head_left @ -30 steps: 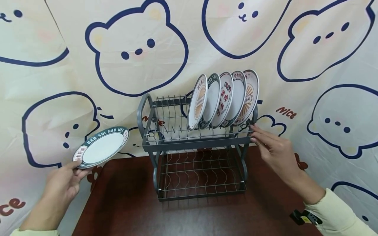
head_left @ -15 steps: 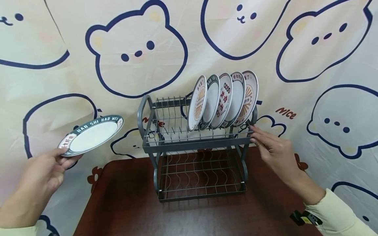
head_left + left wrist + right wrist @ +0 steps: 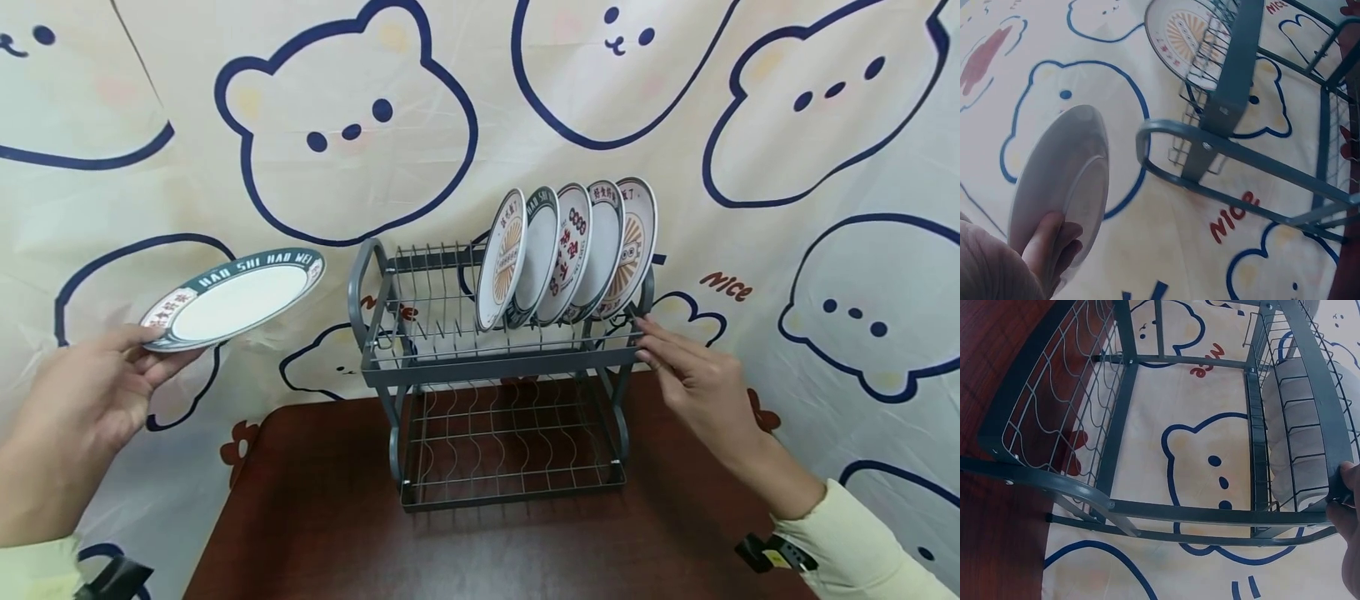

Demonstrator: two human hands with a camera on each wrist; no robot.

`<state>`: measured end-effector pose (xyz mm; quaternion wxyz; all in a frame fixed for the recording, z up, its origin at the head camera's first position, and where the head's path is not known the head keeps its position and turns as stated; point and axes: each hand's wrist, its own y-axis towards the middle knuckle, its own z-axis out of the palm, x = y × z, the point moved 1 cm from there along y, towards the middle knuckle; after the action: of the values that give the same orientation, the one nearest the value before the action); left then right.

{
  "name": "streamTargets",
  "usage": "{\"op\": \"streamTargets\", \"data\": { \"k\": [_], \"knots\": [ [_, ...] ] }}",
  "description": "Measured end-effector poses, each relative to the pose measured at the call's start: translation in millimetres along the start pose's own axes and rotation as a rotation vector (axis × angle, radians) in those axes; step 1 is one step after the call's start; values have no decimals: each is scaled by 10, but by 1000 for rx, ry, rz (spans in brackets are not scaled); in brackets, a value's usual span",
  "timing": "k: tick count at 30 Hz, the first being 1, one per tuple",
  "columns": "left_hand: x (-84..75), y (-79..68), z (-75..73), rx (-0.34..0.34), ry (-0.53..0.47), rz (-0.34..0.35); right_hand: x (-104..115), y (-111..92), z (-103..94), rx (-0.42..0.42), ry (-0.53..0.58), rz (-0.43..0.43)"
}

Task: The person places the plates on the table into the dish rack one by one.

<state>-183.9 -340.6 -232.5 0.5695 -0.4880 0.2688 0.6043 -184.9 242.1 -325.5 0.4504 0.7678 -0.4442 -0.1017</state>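
My left hand (image 3: pixel 93 404) pinches the near rim of a white plate (image 3: pixel 240 302) with a dark green lettered border. It holds the plate in the air, tilted, left of the grey two-tier dish rack (image 3: pixel 498 367). In the left wrist view, the underside of that plate (image 3: pixel 1054 159) shows, with fingers against it. My right hand (image 3: pixel 701 396) grips the front right corner of the rack's upper tier; the right wrist view shows its thumb and a finger at that corner. Several patterned plates (image 3: pixel 502 260) stand on edge, leaning, in the right part of the upper tier.
The rack stands on a dark red-brown table (image 3: pixel 322 533). Its lower tier (image 3: pixel 517 450) has wavy wire dividers. The left end handle (image 3: pixel 358 292) rises on the plate's side. Behind is a cream cloth (image 3: pixel 337 75) printed with blue-outlined bears.
My left hand has moved up and left with the plate, then raised it further, bringing it back slightly right and turning it flatter. The right hand stays on the rack's corner.
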Motion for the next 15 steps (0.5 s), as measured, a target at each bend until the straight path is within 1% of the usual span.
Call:
{"op": "streamTargets", "data": {
  "k": [4,6,10,12,15],
  "knots": [
    [-116,-4,117,-18,52,-4,8,1,12,-11,11,-5],
    [-166,5,190,-21,51,6,12,2,19,-24,19,-8],
    [-241,20,370,16,40,37,12,1,34,-55,42,-16],
    [-266,10,467,42,59,31,9,-2,37,-61,49,-17],
    [-285,-11,619,77,103,9,10,-8,30,-46,40,-6]
  ]
}}
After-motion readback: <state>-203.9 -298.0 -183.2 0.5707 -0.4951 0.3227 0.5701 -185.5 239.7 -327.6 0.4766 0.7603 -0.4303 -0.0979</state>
